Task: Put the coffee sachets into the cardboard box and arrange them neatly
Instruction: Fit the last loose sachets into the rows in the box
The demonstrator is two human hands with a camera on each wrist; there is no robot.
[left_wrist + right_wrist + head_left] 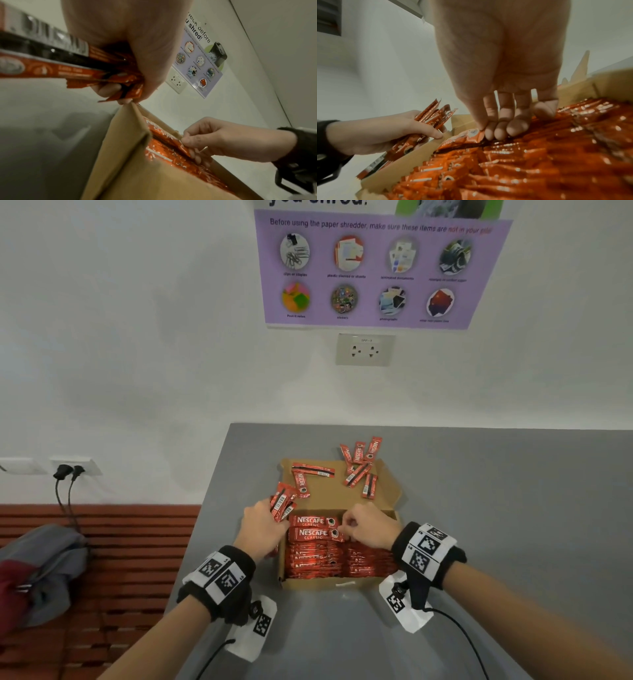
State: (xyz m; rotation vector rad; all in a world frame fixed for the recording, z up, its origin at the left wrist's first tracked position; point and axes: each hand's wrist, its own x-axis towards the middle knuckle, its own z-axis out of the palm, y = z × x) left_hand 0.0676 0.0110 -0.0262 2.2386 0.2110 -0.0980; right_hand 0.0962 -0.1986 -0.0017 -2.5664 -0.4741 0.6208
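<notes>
An open cardboard box sits on the grey table, packed with rows of red coffee sachets. My left hand grips a bundle of sachets at the box's left wall; this bundle fills the left wrist view. My right hand pinches the end of the top sachet lying in the box. In the right wrist view its fingertips press on that sachet's end. Loose sachets lie on the box's open lid and just behind it.
The table stands against a white wall with a socket and a purple poster. To the left are a slatted red bench with a grey bag and plugged cables.
</notes>
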